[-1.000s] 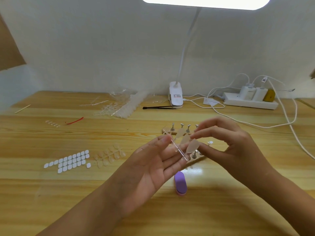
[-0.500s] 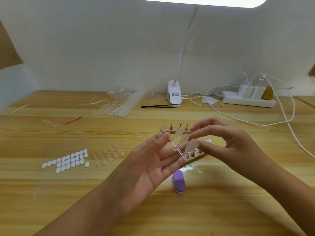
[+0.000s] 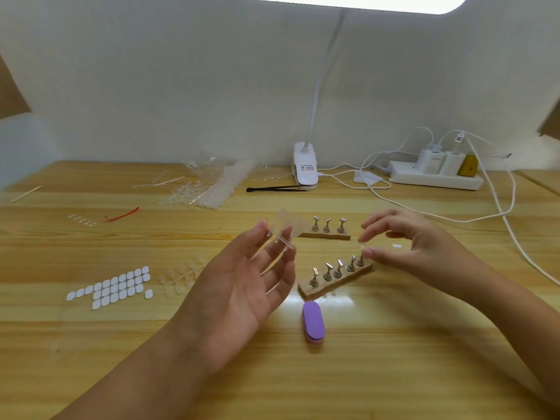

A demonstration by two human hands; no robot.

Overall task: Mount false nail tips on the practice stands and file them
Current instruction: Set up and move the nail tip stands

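So our right hand (image 3: 424, 250) has thumb and forefinger pinched on one tiny clear plastic nail tip (image 3: 361, 245) (bit blurry, honestly). It's held just above the end peg of the near wooden stand with five tilted metal pegs (image 3: 335, 281), and we reckon it's lined up to go on there. The other fingers curl loosely out of the way.

Our left hand (image 3: 242, 286) is palm up, thumb pressing the clear plastic sprue of spare tips (image 3: 283, 230) against fairly straight fingertips. It's parked off to the side so the next tip's handy.

No peg carries a tip yet, as far as we can tell. The second wooden stand (image 3: 328, 231) sits just behind, three pegs showing. The purple oval buffer block (image 3: 313, 324) lies near us, ready for filing. The matte white sticky tabs (image 3: 112, 286) are well off to the left on the glossy wooden table (image 3: 394, 359).
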